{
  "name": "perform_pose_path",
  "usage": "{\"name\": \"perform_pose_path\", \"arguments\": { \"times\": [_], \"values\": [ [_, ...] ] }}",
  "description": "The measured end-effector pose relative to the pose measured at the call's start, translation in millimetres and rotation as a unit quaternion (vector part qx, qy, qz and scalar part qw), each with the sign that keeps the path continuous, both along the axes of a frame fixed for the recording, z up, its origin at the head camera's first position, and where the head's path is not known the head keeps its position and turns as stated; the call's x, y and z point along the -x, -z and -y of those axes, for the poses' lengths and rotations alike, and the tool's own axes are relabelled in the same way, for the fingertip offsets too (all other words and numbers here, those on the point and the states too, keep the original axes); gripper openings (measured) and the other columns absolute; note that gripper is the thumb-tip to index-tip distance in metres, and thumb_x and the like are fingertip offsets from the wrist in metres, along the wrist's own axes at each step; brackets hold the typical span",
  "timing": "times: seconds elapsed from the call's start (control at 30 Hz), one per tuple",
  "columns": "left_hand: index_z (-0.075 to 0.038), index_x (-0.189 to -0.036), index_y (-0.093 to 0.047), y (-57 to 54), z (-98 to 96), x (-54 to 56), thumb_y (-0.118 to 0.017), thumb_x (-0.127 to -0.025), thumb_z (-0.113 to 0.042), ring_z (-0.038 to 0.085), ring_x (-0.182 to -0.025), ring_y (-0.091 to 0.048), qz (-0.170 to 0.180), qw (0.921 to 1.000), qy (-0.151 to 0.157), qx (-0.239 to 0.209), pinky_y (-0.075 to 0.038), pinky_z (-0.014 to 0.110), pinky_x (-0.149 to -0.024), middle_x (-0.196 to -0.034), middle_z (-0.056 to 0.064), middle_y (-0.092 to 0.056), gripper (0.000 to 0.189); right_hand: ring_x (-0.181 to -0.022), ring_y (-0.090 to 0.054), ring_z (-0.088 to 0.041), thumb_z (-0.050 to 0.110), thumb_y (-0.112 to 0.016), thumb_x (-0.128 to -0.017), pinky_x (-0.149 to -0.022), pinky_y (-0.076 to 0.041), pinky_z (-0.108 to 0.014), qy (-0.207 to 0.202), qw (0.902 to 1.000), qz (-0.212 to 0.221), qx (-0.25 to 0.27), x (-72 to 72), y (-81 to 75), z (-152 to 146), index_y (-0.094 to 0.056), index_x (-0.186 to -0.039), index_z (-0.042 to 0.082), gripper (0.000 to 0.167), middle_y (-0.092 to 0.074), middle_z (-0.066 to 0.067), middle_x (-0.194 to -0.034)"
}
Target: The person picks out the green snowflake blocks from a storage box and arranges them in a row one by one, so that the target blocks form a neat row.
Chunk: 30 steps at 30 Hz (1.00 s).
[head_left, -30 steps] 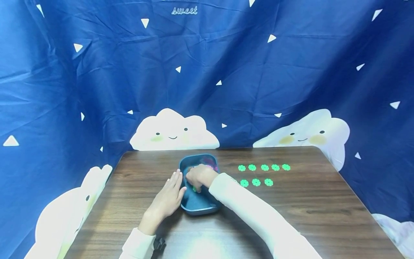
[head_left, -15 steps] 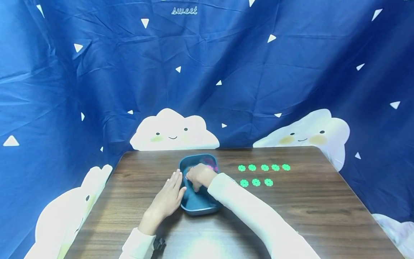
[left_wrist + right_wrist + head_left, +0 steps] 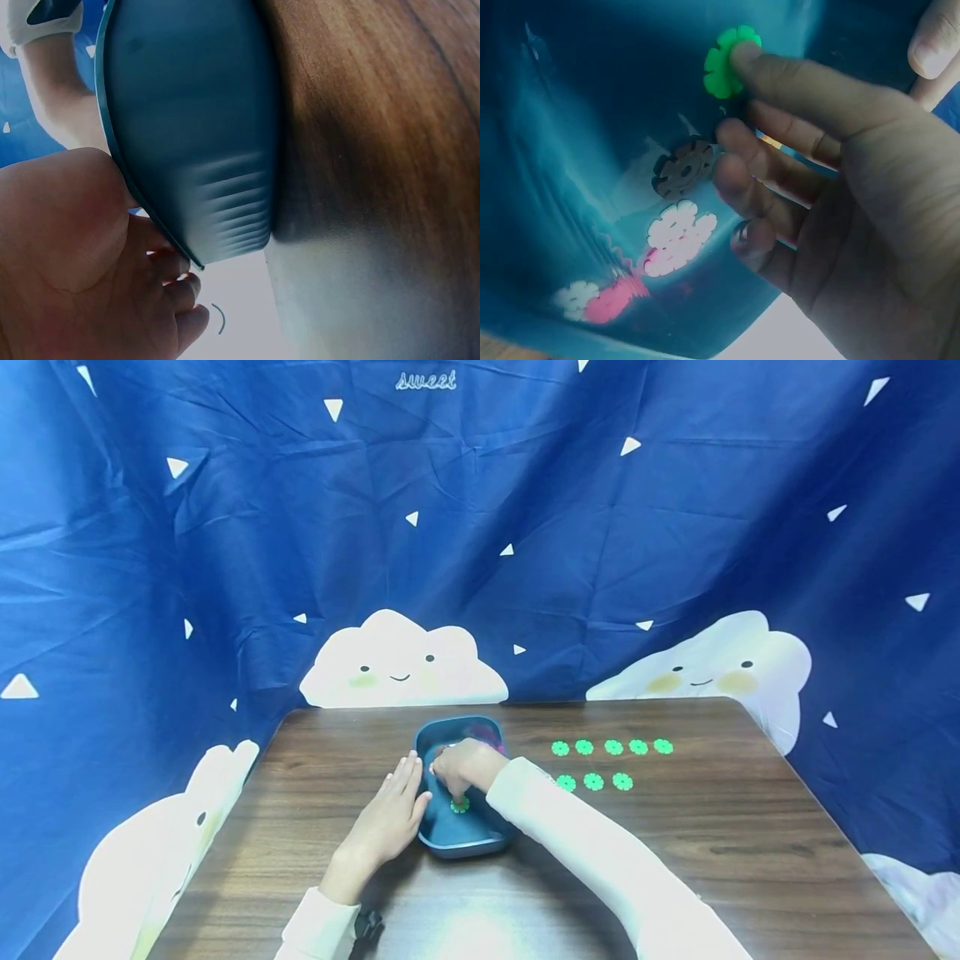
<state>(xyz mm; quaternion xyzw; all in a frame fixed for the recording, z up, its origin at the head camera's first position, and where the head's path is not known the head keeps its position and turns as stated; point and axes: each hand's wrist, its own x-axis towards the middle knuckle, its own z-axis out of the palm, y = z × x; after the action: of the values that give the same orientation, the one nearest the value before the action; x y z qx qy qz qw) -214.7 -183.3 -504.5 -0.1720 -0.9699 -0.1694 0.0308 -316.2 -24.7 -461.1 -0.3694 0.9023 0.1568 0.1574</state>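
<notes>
A dark teal plastic bin (image 3: 465, 842) stands on the table. My left hand (image 3: 390, 810) lies along its left side with the fingers straight; the left wrist view shows the palm (image 3: 67, 255) near the rim. My right hand (image 3: 465, 768) reaches inside with loosely bent fingers. Its thumb (image 3: 780, 71) touches the face of a green flower-shaped disc (image 3: 724, 67), with the other fingertips apart from it in the right wrist view. Deeper in the bin lie a brown notched disc (image 3: 682, 169), white discs (image 3: 676, 223) and pink discs (image 3: 615, 300).
Right of the bin, several green discs form a back row (image 3: 614, 747) and a shorter front row (image 3: 593, 782) on the wooden table (image 3: 720, 835). A blue curtain (image 3: 480, 543) with clouds hangs behind the table.
My right hand shifts slightly inside the bin, and the green disc under its thumb moves a little nearer and shows more fully. My left hand stays on the bin's side.
</notes>
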Motion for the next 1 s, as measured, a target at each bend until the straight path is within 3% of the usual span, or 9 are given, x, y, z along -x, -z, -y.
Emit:
{"name": "perform_pose_path", "arguments": {
  "times": [0.17, 0.27, 0.53, 0.8, 0.87, 1.0],
  "values": [
    [0.008, -0.164, -0.029, -2.1, -0.3, 0.7, -0.045, -0.115, -0.027, 0.042, -0.163, -0.025, 0.0, 1.0, 0.001, 0.0, -0.029, 0.06, -0.131, -0.175, 0.025, -0.023, 0.063, -0.088, -0.066, -0.015, 0.035, -0.078, -0.098, -0.093, -0.063, -0.035, -0.003, 0.9997, -0.025, -0.004, 3.6, -0.9, -1.0, -0.077, -0.115, 0.023, 0.021, -0.075, 0.002, -0.119],
    [0.007, -0.165, -0.027, -1.9, -0.1, 1.3, -0.045, -0.115, -0.028, 0.041, -0.164, -0.024, 0.008, 1.0, -0.001, 0.003, -0.027, 0.058, -0.132, -0.176, 0.023, -0.021, 0.064, -0.088, -0.065, -0.016, 0.034, -0.071, -0.103, -0.095, -0.062, -0.036, 0.008, 0.9996, -0.025, 0.005, 4.5, -1.0, -1.2, -0.075, -0.12, 0.022, 0.021, -0.076, 0.002, -0.115],
    [0.009, -0.164, -0.029, 0.0, 1.2, 0.7, -0.045, -0.115, -0.028, 0.043, -0.163, -0.025, -0.003, 1.0, 0.002, -0.002, -0.028, 0.061, -0.131, -0.175, 0.025, -0.024, 0.063, -0.093, -0.066, -0.015, 0.044, -0.087, -0.088, -0.098, -0.063, -0.041, 0.023, 0.9996, -0.002, 0.018, 0.7, -1.1, 0.5, -0.074, -0.125, 0.025, 0.044, -0.073, 0.002, -0.124],
    [0.008, -0.165, -0.028, 1.6, -0.4, 0.2, -0.043, -0.116, -0.031, 0.04, -0.164, -0.023, 0.006, 0.9999, -0.005, 0.011, -0.026, 0.058, -0.133, -0.176, 0.024, -0.022, 0.064, -0.099, -0.065, -0.016, 0.045, -0.086, -0.089, -0.097, -0.062, -0.038, 0.039, 0.9992, 0.012, 0.001, -2.7, -1.3, 1.6, -0.069, -0.132, 0.029, 0.049, -0.065, 0.001, -0.145],
    [0.008, -0.164, -0.028, 2.1, -0.4, 0.5, -0.044, -0.116, -0.031, 0.04, -0.164, -0.024, 0.003, 0.9999, -0.006, 0.011, -0.027, 0.057, -0.133, -0.176, 0.024, -0.022, 0.064, -0.099, -0.064, -0.016, 0.044, -0.087, -0.089, -0.097, -0.062, -0.037, 0.042, 0.999, 0.014, 0.001, -2.1, -0.9, 2.7, -0.07, -0.13, 0.028, 0.047, -0.066, 0.001, -0.144],
    [0.007, -0.165, -0.028, 1.7, 0.0, 1.2, -0.043, -0.116, -0.031, 0.039, -0.164, -0.023, 0.001, 0.9999, -0.008, 0.014, -0.026, 0.056, -0.133, -0.176, 0.023, -0.022, 0.063, -0.089, -0.064, -0.015, 0.033, -0.089, -0.089, -0.089, -0.063, -0.034, 0.023, 0.9996, 0.009, 0.016, 1.4, 0.9, 6.2, -0.074, -0.112, 0.023, 0.029, -0.074, 0.003, -0.116]
  ]
}}
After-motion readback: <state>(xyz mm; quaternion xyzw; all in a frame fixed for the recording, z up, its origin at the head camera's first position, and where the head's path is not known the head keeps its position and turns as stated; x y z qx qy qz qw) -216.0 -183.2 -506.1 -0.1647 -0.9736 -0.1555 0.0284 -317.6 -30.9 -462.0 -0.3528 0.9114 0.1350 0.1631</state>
